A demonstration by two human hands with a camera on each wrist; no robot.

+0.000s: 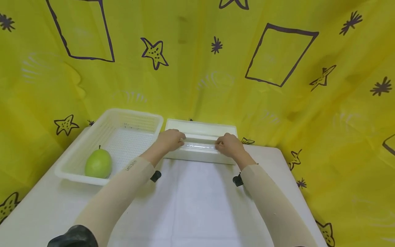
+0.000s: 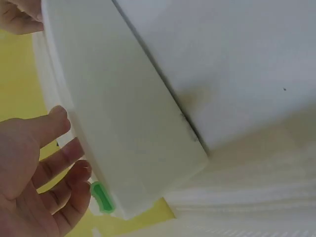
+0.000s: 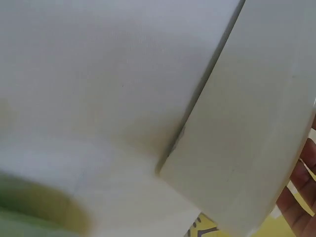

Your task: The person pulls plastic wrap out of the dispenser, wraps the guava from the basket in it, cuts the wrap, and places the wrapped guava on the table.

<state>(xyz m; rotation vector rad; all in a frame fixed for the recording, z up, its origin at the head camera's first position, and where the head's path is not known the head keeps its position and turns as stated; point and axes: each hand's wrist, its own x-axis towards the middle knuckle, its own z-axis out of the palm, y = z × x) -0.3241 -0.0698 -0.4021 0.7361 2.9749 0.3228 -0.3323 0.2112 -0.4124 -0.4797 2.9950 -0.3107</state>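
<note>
Both forearms, in beige sleeves [image 1: 114, 195], are extended forward over the white table [image 1: 191, 206] and angled slightly inward. The left hand [image 1: 169, 139] is placed at the left part of a white plastic-wrap dispenser box [image 1: 200, 156], the right hand [image 1: 229, 144] at its right part, both with knuckles upward.

The left fingers are seen bent, with a moderate gap between thumb and the visible fingertips, close along the box's upper edge; a green tab [image 2: 102, 198] is noted just beside them at the rim. The right fingers are bent at the opposite part of the same edge and are partly hidden by the box. Whether the clear film [image 1: 199, 146] is pinched by either hand cannot be told.

The box is located at the far side of the table, before the yellow curtain [image 1: 191, 68]. Its long axis is laid left to right, its long front wall faced toward the person. The lid [image 1: 202, 128] is raised along the far side. To its left, a green pear [image 1: 98, 164] is contained in a white basket [image 1: 132, 142].
</note>
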